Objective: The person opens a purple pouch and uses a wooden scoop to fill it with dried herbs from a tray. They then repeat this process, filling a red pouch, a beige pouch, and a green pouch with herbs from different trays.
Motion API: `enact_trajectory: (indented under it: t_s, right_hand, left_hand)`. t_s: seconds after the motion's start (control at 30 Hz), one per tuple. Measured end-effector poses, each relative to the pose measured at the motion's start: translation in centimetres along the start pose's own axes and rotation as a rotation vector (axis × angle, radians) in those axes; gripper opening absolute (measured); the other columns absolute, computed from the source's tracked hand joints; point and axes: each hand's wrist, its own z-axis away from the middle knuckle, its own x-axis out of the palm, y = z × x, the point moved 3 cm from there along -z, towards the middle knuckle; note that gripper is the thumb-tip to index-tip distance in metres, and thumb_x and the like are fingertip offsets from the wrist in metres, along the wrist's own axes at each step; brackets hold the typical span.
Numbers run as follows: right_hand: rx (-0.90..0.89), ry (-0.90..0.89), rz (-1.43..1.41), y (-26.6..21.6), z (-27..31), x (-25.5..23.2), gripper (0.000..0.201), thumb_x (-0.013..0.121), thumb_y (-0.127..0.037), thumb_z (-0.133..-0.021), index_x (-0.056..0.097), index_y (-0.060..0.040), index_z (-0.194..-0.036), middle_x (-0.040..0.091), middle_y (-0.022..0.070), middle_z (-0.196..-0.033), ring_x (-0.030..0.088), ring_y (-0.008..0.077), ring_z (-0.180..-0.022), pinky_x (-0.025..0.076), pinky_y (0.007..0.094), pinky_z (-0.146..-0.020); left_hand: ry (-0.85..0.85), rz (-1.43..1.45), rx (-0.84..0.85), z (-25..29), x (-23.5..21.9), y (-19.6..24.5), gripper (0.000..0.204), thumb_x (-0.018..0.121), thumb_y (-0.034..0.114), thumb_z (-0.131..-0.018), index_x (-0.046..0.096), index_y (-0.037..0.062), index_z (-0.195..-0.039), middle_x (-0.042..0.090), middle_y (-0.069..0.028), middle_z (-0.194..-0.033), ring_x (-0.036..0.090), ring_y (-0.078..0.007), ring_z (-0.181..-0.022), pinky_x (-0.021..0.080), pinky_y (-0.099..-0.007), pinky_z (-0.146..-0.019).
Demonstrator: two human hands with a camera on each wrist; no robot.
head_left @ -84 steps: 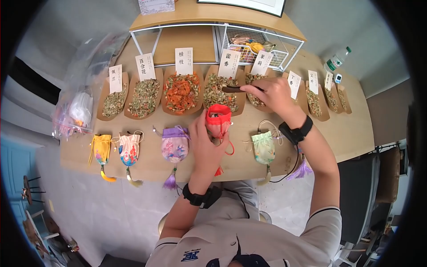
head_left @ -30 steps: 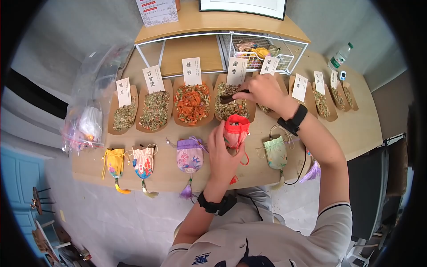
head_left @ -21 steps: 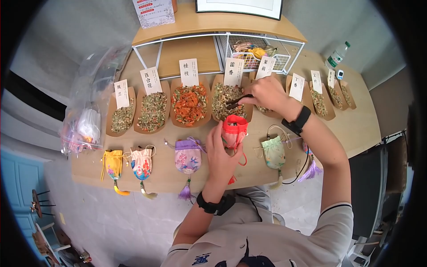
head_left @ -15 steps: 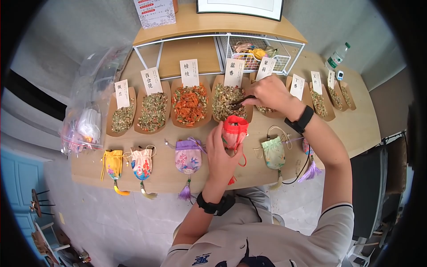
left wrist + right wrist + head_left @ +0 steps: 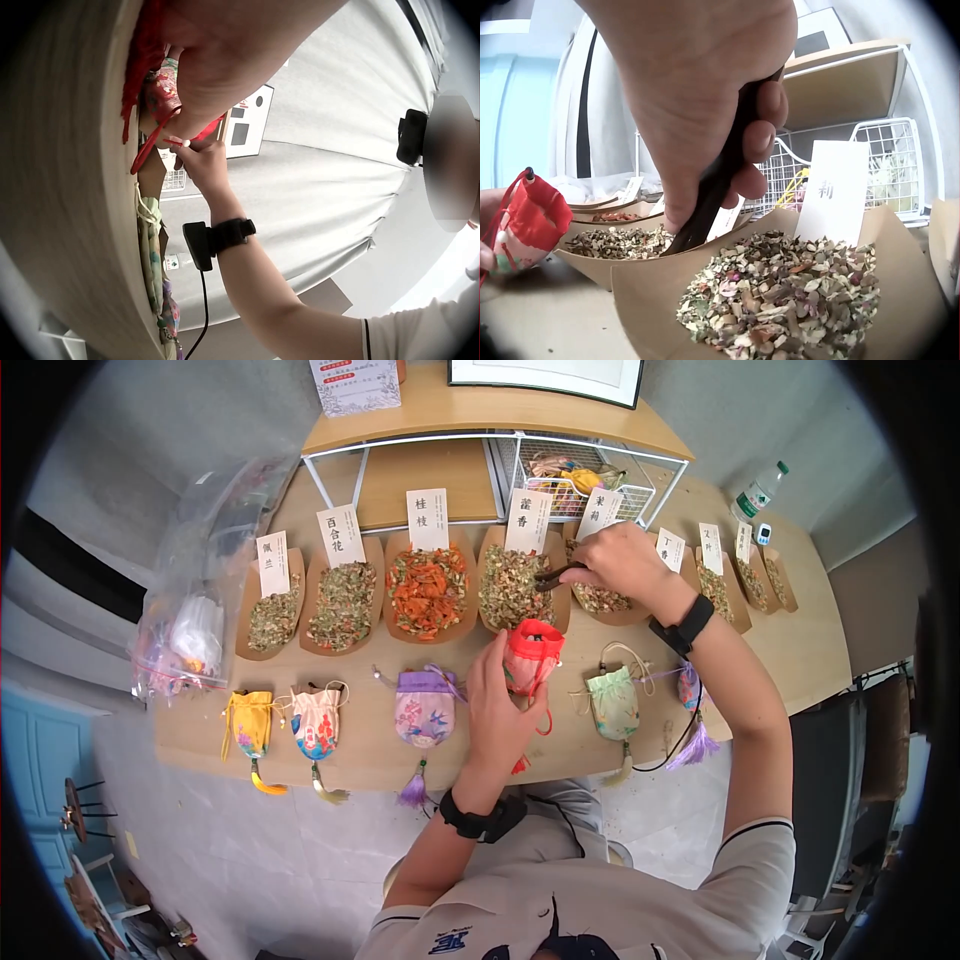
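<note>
Red drawstring pouch (image 5: 533,657) is standing mouth-up in the left hand (image 5: 492,698), above the counter (image 5: 805,650) and near the front end of a paper tray (image 5: 589,268) of chopped herbs. The left grip is grasping the pouch round its body, and the pouch's red mouth is gaping open. The right grip is grasping a dark scoop (image 5: 716,184), the fingers of the right hand (image 5: 622,560) curling round its handle. The scoop's lower end is pointing at the right side of that tray; whether it is touching the herbs, I cannot tell. Below the right hand, a second herb tray (image 5: 641,315) is sitting with a white label card (image 5: 829,195) standing at its back. On the counter, a purple pouch (image 5: 425,710) is lying left of the left hand, and a green pouch (image 5: 613,703) is lying to its right. Farther left, a yellow pouch (image 5: 251,723) is lying beside a cream pouch (image 5: 316,727).
</note>
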Motion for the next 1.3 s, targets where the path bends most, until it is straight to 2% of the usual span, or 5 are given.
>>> enact_trajectory:
  t_s: [0.43,0.63,0.93,1.03,1.3]
  right_hand:
    - [0.037,0.126,-0.066,0.8,-0.5,-1.1,0.051,0.065,-0.06,-0.089,0.072,-0.0122,-0.071,0.066,0.0094,-0.063,0.068,0.0289,-0.063,0.053,0.0378,-0.06]
    - [0.175,-0.029,-0.04,2.3,-1.7,-0.6,0.049,0.063,-0.06,-0.092,0.08,-0.0148,-0.084,0.069,0.0103,-0.067,0.07,0.03,-0.065,0.055,0.0409,-0.062]
    - [0.173,-0.137,-0.154,1.0,-1.5,0.1,0.052,0.065,-0.061,-0.09,0.078,-0.0125,-0.075,0.068,0.0116,-0.064,0.071,0.0314,-0.067,0.056,0.0425,-0.063]
    - [0.178,0.076,-0.254,0.0,-1.9,-1.3,0.049,0.068,-0.058,-0.09,0.081,-0.013,-0.076,0.067,0.012,-0.062,0.067,0.0328,-0.06,0.054,0.0419,-0.058]
    - [0.14,0.049,-0.174,-1.7,-3.4,0.3,0.05,0.067,-0.061,-0.088,0.08,-0.014,-0.077,0.065,0.0114,-0.06,0.066,0.0327,-0.059,0.053,0.0417,-0.057]
  left_hand:
    - [0.014,0.01,0.0,0.1,-0.1,0.0,0.087,0.086,0.007,-0.071,0.045,0.0054,-0.148,0.053,-0.0183,-0.137,0.054,-0.0369,-0.126,0.049,-0.0454,-0.1]
    - [-0.002,0.031,-0.017,0.0,-0.2,-0.1,0.087,0.086,0.007,-0.072,0.044,0.0055,-0.149,0.053,-0.0188,-0.137,0.054,-0.0375,-0.125,0.05,-0.0452,-0.099]
    - [0.016,0.028,0.006,0.1,0.1,-0.3,0.088,0.085,0.008,-0.073,0.043,0.006,-0.15,0.052,-0.0189,-0.139,0.055,-0.0376,-0.125,0.052,-0.0446,-0.096]
    - [0.014,0.021,0.009,0.1,0.1,-0.4,0.087,0.085,0.008,-0.073,0.043,0.0059,-0.15,0.052,-0.0189,-0.139,0.055,-0.0377,-0.124,0.052,-0.0445,-0.096]
    - [0.015,0.016,0.016,0.0,-0.1,-0.2,0.087,0.085,0.007,-0.073,0.043,0.0054,-0.149,0.052,-0.0194,-0.138,0.054,-0.0389,-0.125,0.05,-0.0464,-0.1]
